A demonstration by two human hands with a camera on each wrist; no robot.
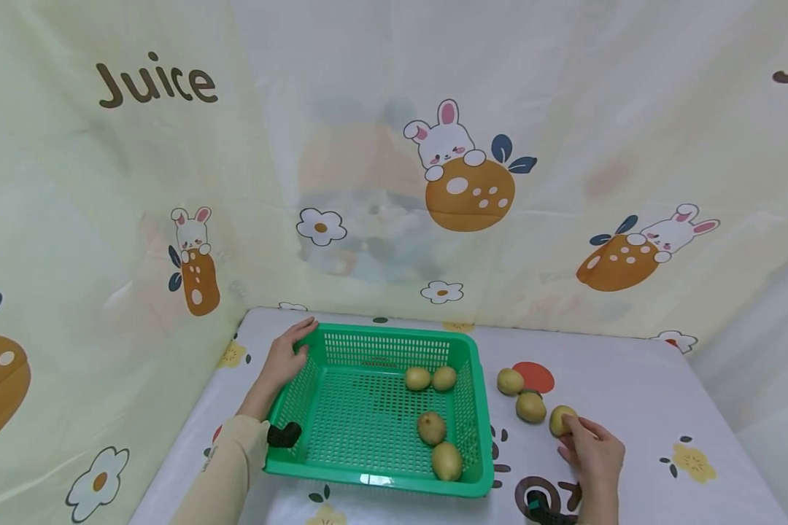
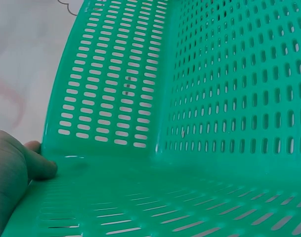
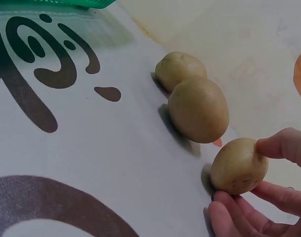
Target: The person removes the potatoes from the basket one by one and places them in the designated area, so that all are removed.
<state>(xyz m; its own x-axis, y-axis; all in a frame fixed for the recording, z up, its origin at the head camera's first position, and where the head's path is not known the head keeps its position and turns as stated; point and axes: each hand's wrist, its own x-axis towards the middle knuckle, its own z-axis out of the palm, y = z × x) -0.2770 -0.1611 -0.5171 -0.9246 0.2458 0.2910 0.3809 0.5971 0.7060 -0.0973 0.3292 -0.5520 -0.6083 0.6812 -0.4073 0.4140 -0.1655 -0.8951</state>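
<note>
A green plastic basket with slotted walls holds several potatoes on its right side. My left hand grips the rim at the basket's far left corner; in the left wrist view its thumb lies over the inner side of the rim. To the right of the basket, my right hand pinches a potato between thumb and fingers, low over the tabletop. Two other potatoes, a nearer one and a farther one, lie beside it on the cloth.
A white printed cloth covers the table, with flowers, dark lettering and a red spot. A patterned curtain with rabbits and fruit hangs behind the table and along its sides.
</note>
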